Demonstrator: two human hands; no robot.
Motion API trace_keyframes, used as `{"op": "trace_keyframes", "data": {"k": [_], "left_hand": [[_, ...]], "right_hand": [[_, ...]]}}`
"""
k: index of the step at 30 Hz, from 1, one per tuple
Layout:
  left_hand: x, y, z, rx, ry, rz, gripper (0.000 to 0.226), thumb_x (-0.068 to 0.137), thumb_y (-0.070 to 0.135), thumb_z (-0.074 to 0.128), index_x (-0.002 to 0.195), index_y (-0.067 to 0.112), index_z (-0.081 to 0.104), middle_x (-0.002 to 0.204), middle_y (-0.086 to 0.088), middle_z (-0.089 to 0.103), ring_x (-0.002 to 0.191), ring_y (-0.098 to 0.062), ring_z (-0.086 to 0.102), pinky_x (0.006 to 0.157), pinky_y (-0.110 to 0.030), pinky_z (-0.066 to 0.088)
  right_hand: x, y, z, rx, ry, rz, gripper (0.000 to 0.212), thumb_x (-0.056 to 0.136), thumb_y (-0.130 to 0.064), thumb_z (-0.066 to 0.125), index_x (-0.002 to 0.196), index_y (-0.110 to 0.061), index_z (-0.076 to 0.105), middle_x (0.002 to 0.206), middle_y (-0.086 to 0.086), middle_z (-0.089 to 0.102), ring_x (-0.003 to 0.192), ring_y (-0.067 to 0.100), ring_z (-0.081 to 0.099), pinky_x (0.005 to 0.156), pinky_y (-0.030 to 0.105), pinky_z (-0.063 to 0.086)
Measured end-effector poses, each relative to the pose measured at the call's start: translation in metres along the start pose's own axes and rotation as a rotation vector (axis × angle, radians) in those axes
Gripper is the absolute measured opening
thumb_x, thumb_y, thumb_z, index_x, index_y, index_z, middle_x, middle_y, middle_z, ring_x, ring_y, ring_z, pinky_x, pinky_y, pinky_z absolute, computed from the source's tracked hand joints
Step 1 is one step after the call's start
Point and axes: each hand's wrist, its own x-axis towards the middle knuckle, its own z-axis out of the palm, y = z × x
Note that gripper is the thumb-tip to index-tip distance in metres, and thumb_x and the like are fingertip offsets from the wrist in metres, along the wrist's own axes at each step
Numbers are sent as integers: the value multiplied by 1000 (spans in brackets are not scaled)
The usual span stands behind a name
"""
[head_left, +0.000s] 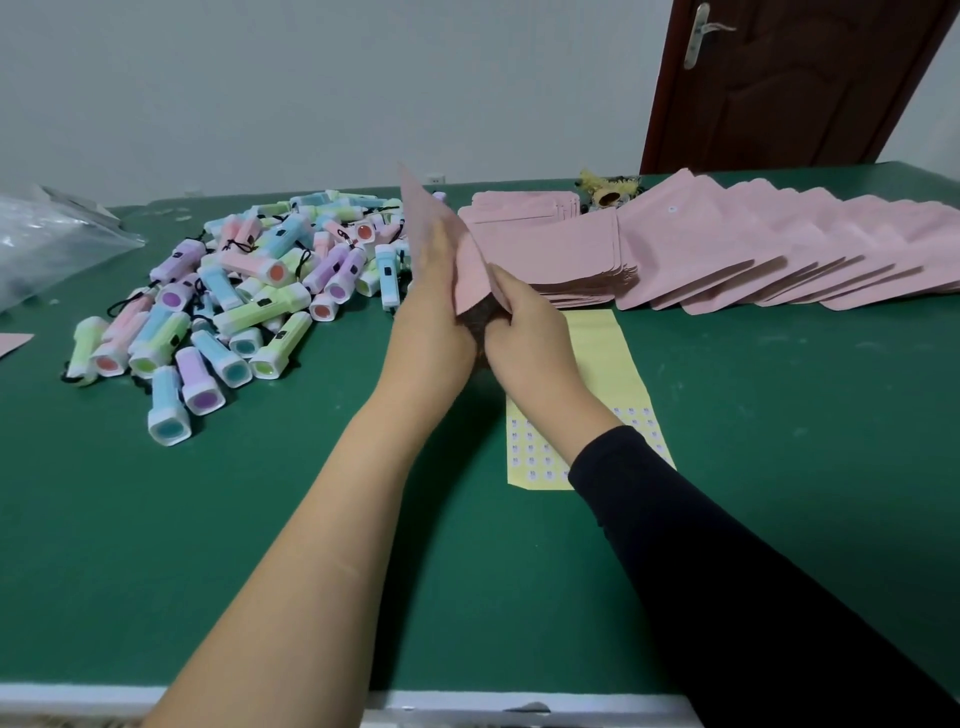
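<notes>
Fingers: left hand (434, 306) and right hand (524, 327) grip pink pouch (421, 202) | sticker sheet (597, 348) print unreadable

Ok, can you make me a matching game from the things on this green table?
Things: 1 pink flat pouch; 2 heap of pastel plastic torches; 3 yellow sticker sheet; 4 crumpled clear plastic bag.
Places: A far left of the green table; B gripped by left hand and right hand; C flat beneath the right hand; D piled left of the hands.
Pairs: 1-B, 2-D, 3-C, 4-A.
</notes>
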Motion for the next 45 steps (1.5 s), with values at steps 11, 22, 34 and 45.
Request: {"op": "trace_keyframes", "data": {"k": [11, 22, 34, 45], "left_hand": [[3, -13, -1, 54, 110, -42, 83, 78, -19, 33, 146, 28, 45, 161, -10, 25, 147, -12, 20, 107, -4, 18], [0, -16, -1, 228, 177, 37, 83, 81, -21, 34, 146, 30, 45, 164, -5, 17, 151, -17, 14, 113, -22, 19], [-4, -3, 19, 262, -44, 185, 61, 99, -1, 33, 156, 16, 20, 165, -2, 12, 152, -15, 1, 109, -4, 1], [-1, 12, -3, -649, 25, -293, 72, 92, 43, 59, 154, 32, 25, 157, 19, 29, 137, 2, 34, 118, -36, 23]], "right_hand": [[5, -3, -3, 186, -52, 123, 36, 90, 4, 41, 111, -15, 63, 98, 3, 67, 88, 26, 65, 75, 36, 59], [0, -4, -9, 618, -345, 710, 40, 95, -45, 45, 66, -19, 43, 45, -6, 41, 34, 8, 44, 40, 16, 24], [-6, -10, 8, 976, -73, 378, 29, 100, -9, 39, 116, -18, 62, 110, -2, 70, 96, 7, 66, 74, 21, 52], [2, -19, -7, 1142, -196, 223, 39, 104, -25, 37, 137, -13, 54, 134, 5, 61, 125, 19, 56, 112, 40, 39]]}}
